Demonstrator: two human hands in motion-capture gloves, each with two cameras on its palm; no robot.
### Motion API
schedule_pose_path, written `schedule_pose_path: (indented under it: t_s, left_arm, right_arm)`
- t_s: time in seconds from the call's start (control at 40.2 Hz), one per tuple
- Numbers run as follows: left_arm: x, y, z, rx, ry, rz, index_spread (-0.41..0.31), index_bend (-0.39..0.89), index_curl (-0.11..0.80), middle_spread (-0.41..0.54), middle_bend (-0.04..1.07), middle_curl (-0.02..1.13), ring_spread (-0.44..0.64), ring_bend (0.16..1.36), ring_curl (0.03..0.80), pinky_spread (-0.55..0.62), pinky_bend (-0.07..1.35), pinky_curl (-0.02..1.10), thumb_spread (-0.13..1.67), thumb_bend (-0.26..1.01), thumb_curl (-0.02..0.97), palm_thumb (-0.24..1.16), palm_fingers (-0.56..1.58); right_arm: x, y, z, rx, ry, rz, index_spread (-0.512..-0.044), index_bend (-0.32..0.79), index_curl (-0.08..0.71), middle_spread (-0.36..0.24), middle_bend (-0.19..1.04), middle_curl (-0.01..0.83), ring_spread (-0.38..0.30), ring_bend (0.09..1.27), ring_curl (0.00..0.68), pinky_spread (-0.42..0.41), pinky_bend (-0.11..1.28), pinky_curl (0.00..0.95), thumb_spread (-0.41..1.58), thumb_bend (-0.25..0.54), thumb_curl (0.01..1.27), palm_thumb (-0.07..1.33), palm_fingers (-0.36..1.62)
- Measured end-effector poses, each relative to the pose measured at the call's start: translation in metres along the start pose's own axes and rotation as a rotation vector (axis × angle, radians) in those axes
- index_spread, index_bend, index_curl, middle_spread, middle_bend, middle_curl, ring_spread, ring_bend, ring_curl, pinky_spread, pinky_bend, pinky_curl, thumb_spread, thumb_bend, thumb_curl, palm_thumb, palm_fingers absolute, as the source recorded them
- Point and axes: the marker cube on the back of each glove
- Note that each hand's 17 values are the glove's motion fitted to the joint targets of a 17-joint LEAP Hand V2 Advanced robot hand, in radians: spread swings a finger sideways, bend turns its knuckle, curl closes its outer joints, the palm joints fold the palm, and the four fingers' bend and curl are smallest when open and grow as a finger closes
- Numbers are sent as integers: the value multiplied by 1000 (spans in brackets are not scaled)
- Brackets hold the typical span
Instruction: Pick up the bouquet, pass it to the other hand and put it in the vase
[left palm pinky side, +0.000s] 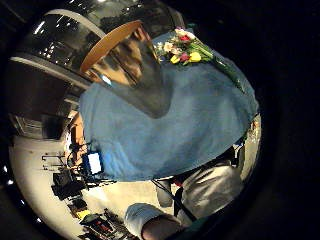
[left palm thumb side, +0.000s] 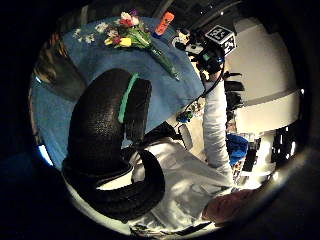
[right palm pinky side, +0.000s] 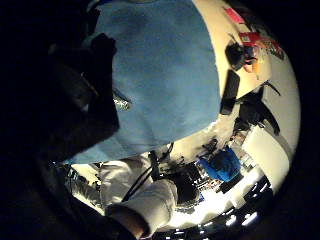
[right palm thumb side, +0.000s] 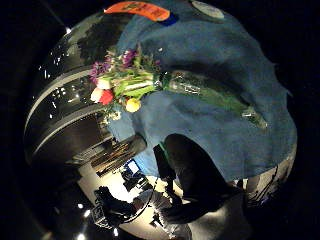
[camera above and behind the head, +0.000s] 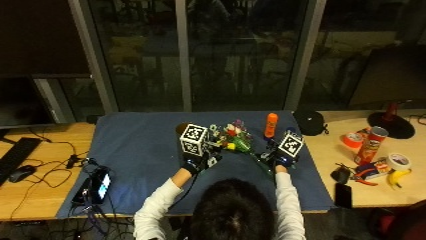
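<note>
Outside view: a person seated at the desk (camera above and behind the head: 40, 190) reaches both gloved hands over the blue cloth (camera above and behind the head: 140, 150) toward a bouquet (camera above and behind the head: 233, 139) of mixed flowers lying flat near the cloth's middle, blooms toward the far edge and wrapped stems pointing back toward the right hand (camera above and behind the head: 283, 157). The vase (camera above and behind the head: 183, 129), only partly visible behind the left hand (camera above and behind the head: 194, 161), stands just beside the blooms on their left. An orange bottle (camera above and behind the head: 271, 125) stands near the cloth's far edge, right of the flowers. In the left thumb side palm view the left hand's fingers curl around nothing; the right hand hovers close above the stems, but whether its fingers are spread or closed cannot be told. The bouquet is not yet lifted. The likely trouble: a grip taken too near the stem tips could let the heavier blooms droop or swing into the vase and tip it, and the slick wrapping may slide during the hand-to-hand pass.
</note>
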Motion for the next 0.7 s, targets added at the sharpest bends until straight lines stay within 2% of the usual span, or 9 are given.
schedule_pose_path:
  t_s: [0.099,0.199,0.323,0.448,0.472,0.497,0.622,0.671,0.696]
  left_arm:
    - [-1,-1,4,-15,6,-6,-34,160,329,279,159,228,223,664,275,312,453,329,1229,-15,274,245,271]
    - [-4,-1,9,-40,7,-9,-35,157,329,276,160,229,220,663,277,310,449,331,1230,-15,274,245,274]
    - [-8,0,12,-40,24,-15,-35,158,329,274,156,231,219,662,280,308,448,334,1231,-15,274,246,273]
    - [-10,-1,15,-46,26,-21,-35,154,328,274,161,234,219,661,282,307,446,336,1231,-16,274,246,278]
    - [-11,-1,16,-47,27,-22,-35,158,329,273,155,233,218,660,282,307,445,336,1231,-16,274,246,273]
    - [-11,-1,16,-48,30,-23,-35,155,328,274,162,236,221,661,284,306,446,337,1232,-16,274,246,278]
    - [-10,1,18,-58,31,-26,-35,157,329,273,159,237,223,658,285,306,443,337,1232,-16,274,246,280]
    - [-9,3,17,-62,30,-23,-35,157,329,273,159,238,223,657,286,305,443,338,1232,-16,274,246,280]
    - [-8,4,17,-61,30,-19,-35,159,329,273,157,237,223,658,286,305,441,338,1232,-16,274,246,282]
  right_arm:
    - [-2,6,14,103,-14,-92,-161,74,148,48,204,391,-32,635,376,149,692,377,1047,-11,309,413,532]
    - [0,7,42,-84,-16,-196,-154,71,145,41,210,399,-45,639,382,141,692,377,1047,-6,322,458,526]
    - [12,-21,56,90,45,34,-151,71,142,25,222,410,-64,634,386,131,696,376,1045,-8,338,503,515]
    - [9,-20,61,106,124,26,-149,70,139,7,260,427,-87,622,389,105,686,371,1040,24,373,616,518]
    - [9,-18,62,94,141,26,-149,75,140,9,233,419,-84,628,389,114,699,375,1038,-9,362,576,511]
    - [8,-15,63,75,160,35,-153,79,142,-6,285,438,-91,614,387,90,673,368,1035,50,391,684,529]
    - [8,-2,67,18,217,134,-184,111,159,-49,246,431,-136,616,385,-92,734,375,1015,67,418,786,734]
    - [2,-2,71,8,197,68,-194,95,159,-71,263,440,-164,648,392,-144,723,369,1007,67,424,815,837]
    - [-2,-2,74,-21,176,-2,-200,67,154,-88,347,469,-178,702,409,-174,688,363,1002,75,428,844,970]
